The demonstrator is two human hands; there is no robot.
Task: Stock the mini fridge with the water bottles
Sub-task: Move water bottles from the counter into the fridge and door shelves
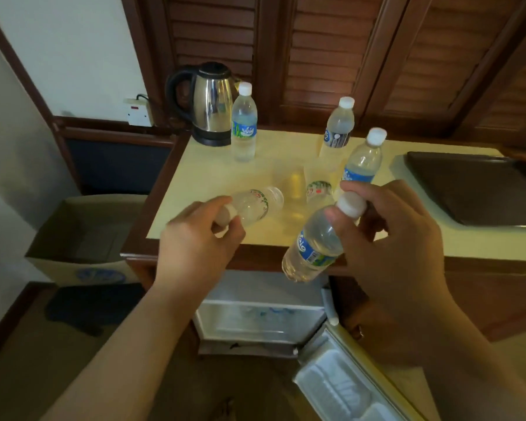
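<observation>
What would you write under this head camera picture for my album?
Left hand and right hand each hold a water bottle above the open mini fridge; more bottles wait beside the kettle.

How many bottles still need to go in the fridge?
The fridge is open, and I see no bottles inside yet. The left hand holds one bottle, the right hand another. Three more stand on the counter, plus one by the glasses.

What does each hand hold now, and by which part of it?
The left hand holds a small bottle by its cap end. The right hand holds a blue-labelled water bottle by its neck, just under the white cap.
</observation>
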